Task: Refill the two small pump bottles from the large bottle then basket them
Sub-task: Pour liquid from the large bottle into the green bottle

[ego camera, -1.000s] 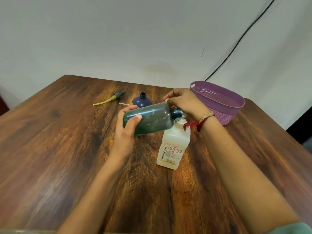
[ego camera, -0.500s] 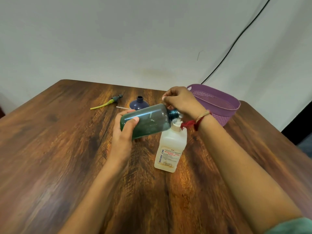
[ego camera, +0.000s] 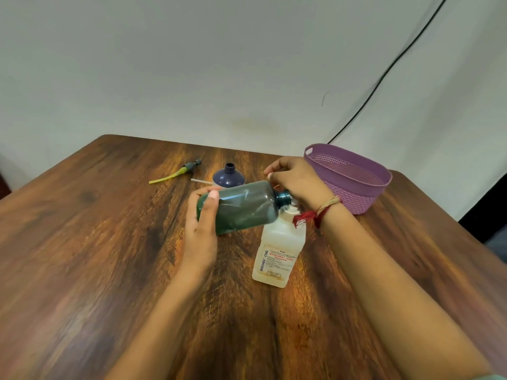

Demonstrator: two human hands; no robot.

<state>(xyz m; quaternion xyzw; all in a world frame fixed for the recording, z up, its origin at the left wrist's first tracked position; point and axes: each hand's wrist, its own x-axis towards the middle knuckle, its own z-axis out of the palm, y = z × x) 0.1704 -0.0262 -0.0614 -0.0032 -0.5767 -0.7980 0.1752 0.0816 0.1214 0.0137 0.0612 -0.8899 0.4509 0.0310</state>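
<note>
Left hand (ego camera: pixel 201 229) wraps the green bottle (ego camera: pixel 247 205) near its base, tipped sideways with its neck just above the standing white BIOCHEK bottle (ego camera: pixel 279 250), apparently for pouring; right hand (ego camera: pixel 296 182) curls at that neck, hold unclear.

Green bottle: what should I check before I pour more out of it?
1. Firm grip on the green bottle: ok. The left hand wraps round its base.
2. Its neck is over the white bottle: ok. The neck sits just above the top.
3. White bottle is upright on the table: ok.
4. Right hand steadies the pour: cannot tell. Its fingers curl over the neck and hide the opening.
5. Blue bottle is open for its turn: ok. It has no pump on.
6. Basket is out of the way: ok. It stands apart on the right.
</note>
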